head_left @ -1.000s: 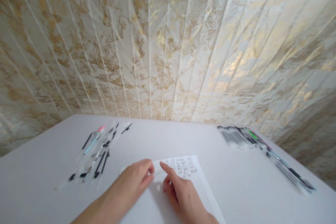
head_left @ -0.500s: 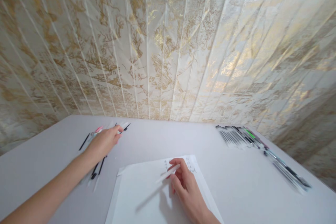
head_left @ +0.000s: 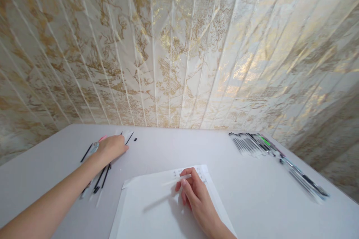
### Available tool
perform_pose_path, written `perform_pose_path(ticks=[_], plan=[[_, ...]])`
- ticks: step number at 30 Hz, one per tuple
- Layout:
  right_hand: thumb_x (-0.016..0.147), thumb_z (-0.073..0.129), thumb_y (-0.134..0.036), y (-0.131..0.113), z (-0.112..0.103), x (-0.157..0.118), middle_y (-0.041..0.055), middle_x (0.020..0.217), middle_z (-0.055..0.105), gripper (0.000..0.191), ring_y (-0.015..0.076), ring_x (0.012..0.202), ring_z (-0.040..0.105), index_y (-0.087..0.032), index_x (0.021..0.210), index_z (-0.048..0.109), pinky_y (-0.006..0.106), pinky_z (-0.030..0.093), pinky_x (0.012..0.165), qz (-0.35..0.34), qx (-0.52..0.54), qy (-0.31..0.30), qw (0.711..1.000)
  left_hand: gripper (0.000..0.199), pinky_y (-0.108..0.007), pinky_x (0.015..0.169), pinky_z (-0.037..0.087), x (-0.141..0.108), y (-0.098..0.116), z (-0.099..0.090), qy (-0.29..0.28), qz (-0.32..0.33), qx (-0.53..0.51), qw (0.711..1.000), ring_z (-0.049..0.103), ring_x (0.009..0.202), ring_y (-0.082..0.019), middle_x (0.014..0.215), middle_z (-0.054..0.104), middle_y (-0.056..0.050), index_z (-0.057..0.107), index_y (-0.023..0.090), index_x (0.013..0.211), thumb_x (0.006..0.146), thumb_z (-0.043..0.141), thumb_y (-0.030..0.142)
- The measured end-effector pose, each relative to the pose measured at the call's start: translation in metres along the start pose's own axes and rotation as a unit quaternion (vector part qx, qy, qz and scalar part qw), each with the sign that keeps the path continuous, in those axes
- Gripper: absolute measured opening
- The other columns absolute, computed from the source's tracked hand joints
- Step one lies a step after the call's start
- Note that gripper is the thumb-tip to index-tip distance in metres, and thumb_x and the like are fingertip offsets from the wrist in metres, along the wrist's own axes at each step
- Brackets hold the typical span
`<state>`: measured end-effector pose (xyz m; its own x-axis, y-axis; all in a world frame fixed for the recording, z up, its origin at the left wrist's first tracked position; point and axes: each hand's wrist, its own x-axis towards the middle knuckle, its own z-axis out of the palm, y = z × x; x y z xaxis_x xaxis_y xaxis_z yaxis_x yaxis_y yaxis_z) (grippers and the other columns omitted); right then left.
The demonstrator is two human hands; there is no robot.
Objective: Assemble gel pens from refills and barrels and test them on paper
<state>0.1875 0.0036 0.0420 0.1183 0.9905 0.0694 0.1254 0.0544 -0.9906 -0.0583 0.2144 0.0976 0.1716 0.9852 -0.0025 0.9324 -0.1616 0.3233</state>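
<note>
Left hand (head_left: pixel 112 147) is reaching across the left of the frame into the scattered pens and rods (head_left: pixel 103 177), its fingers bending downward near a thin black rod (head_left: pixel 129 138); whether they are pinching anything is impossible to tell, since the back of the hand is hiding the contact. A small black cap (head_left: pixel 135 139) is lying just beside that rod, apart from the fingers. At lower centre, the right hand (head_left: pixel 196 194) is gripping a pale, slim stick (head_left: pixel 186 176) between thumb and fingers, holding it above the white sheet (head_left: pixel 146 205), where it is casting a slanting shadow. Handwriting is showing near the sheet's top edge, partly behind the fingers. Over at the right of the frame, a row of black-tipped pens (head_left: pixel 246 145) is resting on the surface (head_left: pixel 168 147), with longer pens (head_left: pixel 305 179) lying nearer the lower right. For handling well, the left fingers should be closing on one slender piece near its middle and lifting straight up, because neighbouring pieces are crossing closely and could be dragged along. Keeping clear of the cap would avoid making it roll. Meanwhile, the right hand should be pinching lightly but steadily, as such a smooth stick could easily be twisting or slipping.
</note>
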Motion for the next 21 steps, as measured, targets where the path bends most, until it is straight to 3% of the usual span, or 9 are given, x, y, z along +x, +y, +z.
perform_pose_path(ticks=[2,6,8,10,12,16,21], plan=[[0.095,0.043,-0.044,0.001,0.0,0.001,0.0004,0.077,0.063,0.024,0.0096,0.051,0.046,-0.021,0.097,0.05,0.023,0.036,0.05,0.002,0.01,0.006,1.0,0.03,-0.042,0.072,0.042,-0.009,0.004,-0.004,0.006,-0.008,0.019,1.0,0.062,0.073,-0.032,0.053,0.055,-0.006,0.045,0.022,0.049,0.076,0.055,0.03],[0.093,0.047,-0.044,0.005,-0.001,0.004,-0.0022,0.072,0.058,0.024,0.0088,0.049,0.043,-0.021,0.092,0.049,0.02,0.031,0.044,0.008,0.05,0.035,0.998,0.024,-0.03,0.064,0.038,-0.042,0.02,-0.003,-0.024,0.062,0.005,0.998,0.052,0.061,-0.019,0.056,0.044,0.003,0.037,0.024,0.063,0.085,0.036,0.03],[0.092,0.05,-0.045,0.006,-0.003,0.007,-0.0037,0.069,0.056,0.024,0.0081,0.047,0.041,-0.021,0.09,0.049,0.02,0.03,0.044,0.004,0.075,0.063,0.995,0.025,-0.024,0.056,0.035,-0.064,0.031,0.002,-0.107,0.127,-0.053,0.985,0.045,0.055,-0.015,0.058,0.038,0.006,0.034,0.024,0.067,0.089,0.032,0.035],[0.09,0.053,-0.045,0.007,-0.006,0.01,-0.0049,0.067,0.053,0.024,0.0078,0.046,0.04,-0.021,0.089,0.05,0.02,0.032,0.045,-0.007,0.104,0.098,0.99,0.028,-0.022,0.051,0.03,-0.085,0.042,0.006,-0.216,0.187,-0.131,0.949,0.039,0.052,-0.013,0.058,0.033,0.007,0.033,0.025,0.07,0.092,0.029,0.042],[0.088,0.056,-0.044,0.006,-0.011,0.014,-0.0053,0.066,0.052,0.023,0.0082,0.048,0.041,-0.022,0.087,0.05,0.021,0.034,0.046,-0.018,0.14,0.133,0.981,0.03,-0.022,0.05,0.026,-0.101,0.051,0.006,-0.266,0.223,-0.153,0.925,0.034,0.051,-0.012,0.057,0.031,0.008,0.032,0.024,0.071,0.093,0.029,0.044],[0.084,0.059,-0.039,0.005,-0.019,0.019,-0.0045,0.069,0.052,0.018,0.0096,0.051,0.042,-0.024,0.085,0.051,0.021,0.038,0.048,-0.011,0.225,0.19,0.956,0.028,-0.025,0.053,0.021,-0.115,0.06,0.003,-0.237,0.252,-0.085,0.934,0.031,0.052,-0.012,0.057,0.033,0.006,0.035,0.023,0.068,0.092,0.033,0.037],[0.08,0.06,-0.033,0.005,-0.023,0.021,-0.0065,0.06,0.043,0.013,0.0101,0.048,0.033,-0.024,0.08,0.051,0.021,0.033,0.046,0.001,0.246,0.208,0.947,0.03,-0.025,0.053,0.019,-0.115,0.056,0.007,-0.257,0.252,-0.077,0.93,0.028,0.051,-0.012,0.056,0.033,0.006,0.04,0.023,0.066,0.09,0.036,0.039]])
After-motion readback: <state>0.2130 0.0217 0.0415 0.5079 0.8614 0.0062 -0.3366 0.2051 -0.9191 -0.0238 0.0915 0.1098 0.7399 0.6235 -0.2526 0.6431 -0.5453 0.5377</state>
